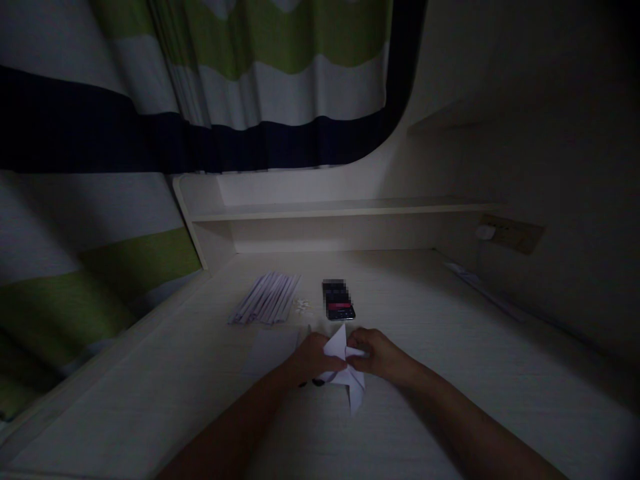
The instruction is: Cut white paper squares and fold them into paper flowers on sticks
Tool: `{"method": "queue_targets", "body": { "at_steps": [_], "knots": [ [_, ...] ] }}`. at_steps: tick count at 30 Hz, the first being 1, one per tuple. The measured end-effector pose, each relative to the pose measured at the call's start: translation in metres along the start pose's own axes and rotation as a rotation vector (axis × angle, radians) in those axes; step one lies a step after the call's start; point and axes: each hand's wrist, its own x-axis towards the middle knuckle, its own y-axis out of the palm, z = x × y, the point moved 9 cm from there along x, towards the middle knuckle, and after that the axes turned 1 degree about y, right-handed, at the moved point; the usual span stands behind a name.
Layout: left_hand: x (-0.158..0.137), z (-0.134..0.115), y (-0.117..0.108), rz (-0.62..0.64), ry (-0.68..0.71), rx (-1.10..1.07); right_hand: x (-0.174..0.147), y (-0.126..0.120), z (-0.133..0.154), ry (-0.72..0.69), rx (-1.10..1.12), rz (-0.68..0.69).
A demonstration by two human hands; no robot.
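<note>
My left hand (pixel 313 360) is closed on a white folded paper pinwheel (pixel 336 341), with its thumb pressed near the middle. One pointed blade stands up and another hangs down toward me. My right hand (pixel 375 353) pinches the pinwheel's right side, where a narrow white paper part runs into the fingers. Whether that part is a blade or a separate rolled stick, I cannot tell. Just below my left hand, two dark rounded shapes (pixel 318 383) show, mostly hidden. A flat white sheet of paper (pixel 267 350) lies on the desk to the left of the hand.
A bundle of rolled paper sticks (pixel 265 298) lies at the back left, with small white bits (pixel 302 305) beside it. A phone (pixel 339 300) lies beyond my hands. Behind are a shelf (pixel 340 210) and a striped curtain (pixel 280 93); a socket (pixel 513 233) is on the right wall.
</note>
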Motion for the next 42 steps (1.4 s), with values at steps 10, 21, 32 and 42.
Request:
{"method": "queue_targets", "body": {
  "at_steps": [10,21,32,42],
  "knots": [
    [-0.001,-0.002,-0.005,-0.063,-0.041,-0.004,-0.003,0.012,-0.012,0.093,0.276,0.097],
    [-0.004,-0.021,-0.030,-0.304,0.114,-0.540,0.000,-0.017,-0.029,0.271,0.752,-0.264],
    [0.002,-0.013,-0.006,-0.283,0.135,-0.595,-0.006,-0.003,-0.031,0.301,0.914,-0.471],
    [-0.004,-0.013,-0.014,-0.379,0.062,-0.571,-0.008,0.001,-0.029,0.303,0.923,-0.504]
  ]
}}
